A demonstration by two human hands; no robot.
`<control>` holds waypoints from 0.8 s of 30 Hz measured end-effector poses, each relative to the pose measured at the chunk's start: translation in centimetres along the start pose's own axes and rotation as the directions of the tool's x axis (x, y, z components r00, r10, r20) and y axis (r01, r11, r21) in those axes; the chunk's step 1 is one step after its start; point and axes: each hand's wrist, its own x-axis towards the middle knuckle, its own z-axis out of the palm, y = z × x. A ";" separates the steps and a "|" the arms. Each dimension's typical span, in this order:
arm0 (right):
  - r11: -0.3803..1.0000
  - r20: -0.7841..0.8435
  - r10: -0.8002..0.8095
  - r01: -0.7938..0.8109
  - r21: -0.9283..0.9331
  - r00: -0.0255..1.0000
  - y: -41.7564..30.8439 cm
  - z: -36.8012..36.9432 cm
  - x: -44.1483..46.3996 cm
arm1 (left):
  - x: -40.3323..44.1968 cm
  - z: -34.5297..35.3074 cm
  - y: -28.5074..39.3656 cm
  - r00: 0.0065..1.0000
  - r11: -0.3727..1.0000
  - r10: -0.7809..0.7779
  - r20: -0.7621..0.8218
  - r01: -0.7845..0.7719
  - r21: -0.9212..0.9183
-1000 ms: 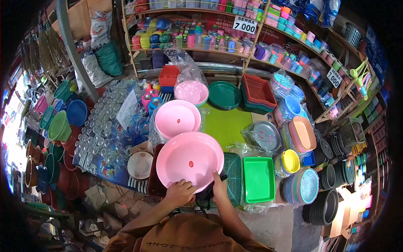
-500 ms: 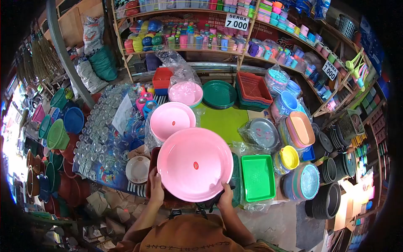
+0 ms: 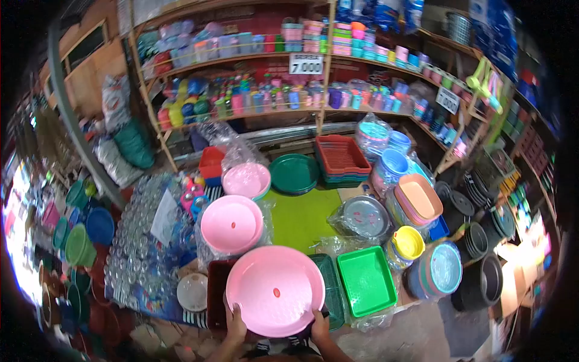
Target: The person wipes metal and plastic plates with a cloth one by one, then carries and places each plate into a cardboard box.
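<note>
A large round pink basin (image 3: pixel 274 271) with a small red sticker on its inside floor is held level near my body. My left hand (image 3: pixel 236 324) grips its near-left rim, thumb on top. On the near-right rim is my right hand (image 3: pixel 320 326), with something dark beside its fingers that I cannot make out. Just beyond stands a smaller pink basin (image 3: pixel 233 224) with a similar sticker, in clear plastic wrap. A dark red tray (image 3: pixel 218 295) and a dark green basket (image 3: pixel 329 280) are partly covered by the held basin.
To the right are a bright green tray (image 3: pixel 366 280), yellow bowls (image 3: pixel 408 242) and wrapped basins (image 3: pixel 445 267). Many glass jars (image 3: pixel 142 241) fill the left side, near a white plate (image 3: pixel 194 292). Shelves of cups and bottles (image 3: pixel 259 102) run along the back. A lime-green surface (image 3: pixel 298 220) lies mid-table.
The view has tilted up, showing more of the shelves. The held basin has come nearer my body and overlaps the smaller pink basin less. Both hands keep their hold.
</note>
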 end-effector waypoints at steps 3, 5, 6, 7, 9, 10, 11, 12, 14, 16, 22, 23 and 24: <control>0.999 -0.098 0.012 -0.009 0.031 0.995 -0.8 0.2 -2.2 | 0.5 0.1 -2.3 1.000 0.999 0.019 0.008 -0.019 -0.041; 0.997 -0.221 -0.035 0.020 -0.070 0.975 -1.1 0.0 -3.7 | 0.9 0.1 -2.6 0.992 0.991 -0.122 0.029 0.123 -0.047; 0.998 -0.218 -0.064 0.069 0.013 0.974 0.6 -0.9 -3.7 | 0.9 0.0 -2.7 0.962 0.961 -0.272 0.002 0.272 -0.047; 0.996 -0.267 -0.079 0.087 0.019 0.960 1.0 -1.1 -4.4 | 0.9 0.0 -2.6 0.957 0.958 -0.285 0.050 0.287 -0.025; 0.986 -0.332 -0.097 0.135 0.093 0.938 1.9 -1.3 -6.2 | 1.3 0.0 -2.2 0.960 0.988 -0.095 0.265 0.059 0.141; 0.985 -0.339 -0.118 0.154 0.082 0.934 2.1 -1.5 -7.1 | 1.5 0.1 -2.4 0.942 0.986 -0.111 0.318 0.065 0.152; 0.981 -0.388 -0.129 0.175 0.084 0.912 2.3 -1.7 -8.3 | 1.6 0.2 -2.7 0.928 0.990 -0.117 0.353 0.079 0.121; 0.980 -0.448 -0.113 0.173 0.096 0.887 1.8 -1.3 -9.5 | 1.6 0.4 -3.0 0.914 0.991 -0.124 0.385 0.097 0.091; 0.975 -0.545 -0.096 0.189 0.117 0.833 0.9 -1.2 -11.5 | 1.9 1.1 -4.3 0.873 0.989 -0.137 0.468 0.098 0.108; 0.972 -0.659 -0.079 0.204 0.115 0.748 0.1 -1.2 -13.6 | 1.3 1.8 -4.6 0.825 0.987 -0.151 0.545 0.092 0.134; 0.954 -0.840 -0.121 0.296 0.049 0.529 -0.2 -4.2 -18.0 | -2.1 7.3 -3.1 0.586 0.972 -0.229 0.778 0.177 0.153; 0.950 -0.868 -0.134 0.311 0.024 0.477 -0.1 -4.8 -18.5 | -2.6 8.2 -2.9 0.550 0.970 -0.241 0.799 0.170 0.176; 0.943 -0.868 -0.187 0.331 -0.028 0.460 -0.2 -5.5 -19.2 | -3.1 9.2 -2.7 0.496 0.972 -0.235 0.836 0.134 0.194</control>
